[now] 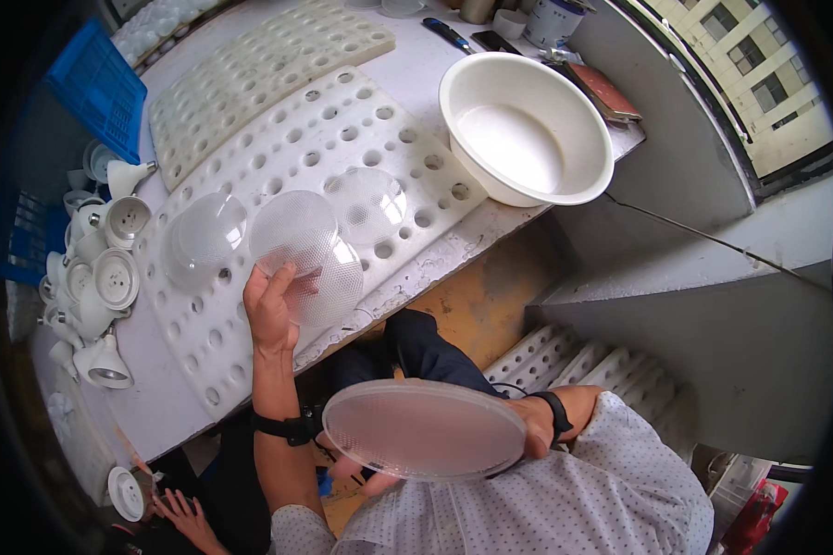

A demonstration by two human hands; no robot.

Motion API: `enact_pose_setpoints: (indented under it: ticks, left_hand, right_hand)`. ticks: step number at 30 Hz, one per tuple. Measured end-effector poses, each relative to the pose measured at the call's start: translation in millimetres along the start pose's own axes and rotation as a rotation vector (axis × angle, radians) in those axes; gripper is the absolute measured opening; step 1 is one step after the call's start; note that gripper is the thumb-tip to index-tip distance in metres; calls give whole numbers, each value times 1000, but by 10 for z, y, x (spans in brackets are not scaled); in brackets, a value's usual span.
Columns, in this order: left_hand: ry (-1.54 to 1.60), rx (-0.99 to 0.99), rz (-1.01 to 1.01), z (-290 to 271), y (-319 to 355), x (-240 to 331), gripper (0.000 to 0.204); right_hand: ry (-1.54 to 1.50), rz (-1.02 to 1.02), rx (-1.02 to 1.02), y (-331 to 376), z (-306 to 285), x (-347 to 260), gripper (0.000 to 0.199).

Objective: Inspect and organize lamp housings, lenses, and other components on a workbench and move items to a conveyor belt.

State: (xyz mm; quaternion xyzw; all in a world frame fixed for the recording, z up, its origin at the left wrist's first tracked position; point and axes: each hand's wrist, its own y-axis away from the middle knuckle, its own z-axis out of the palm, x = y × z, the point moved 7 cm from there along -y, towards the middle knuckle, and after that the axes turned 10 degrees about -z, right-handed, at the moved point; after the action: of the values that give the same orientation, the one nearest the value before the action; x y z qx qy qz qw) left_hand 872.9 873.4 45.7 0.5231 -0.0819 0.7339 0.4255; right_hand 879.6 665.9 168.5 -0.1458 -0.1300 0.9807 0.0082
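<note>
My left hand pinches the edge of a clear textured plastic disc, thumb on top and fingers showing blurred through it. The disc overlaps another clear disc on the white board with holes. To either side lie more clear discs, one at the left and one at the right. Close to my body, my right hand grips a clear round disc, seemingly a stack, by its right rim. Its fingertips come out below the near left edge.
White lamp housings crowd the left side beside a blue crate. A white basin stands at the table's right edge. More holed boards lean below. Another person's hand is near a white round lamp part at lower left.
</note>
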Motion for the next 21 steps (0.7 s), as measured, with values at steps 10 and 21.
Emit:
enact_pose_setpoints:
  ticks: [10,21]
  left_hand:
    - [-249,75,156,213,-338,-273,37]
    - [-1000,664,560,313,-70,-109,60]
  right_hand:
    - [-250,-252,88,455,-494,-298,99]
    - [-301,-298,33,680,-664,-272,96]
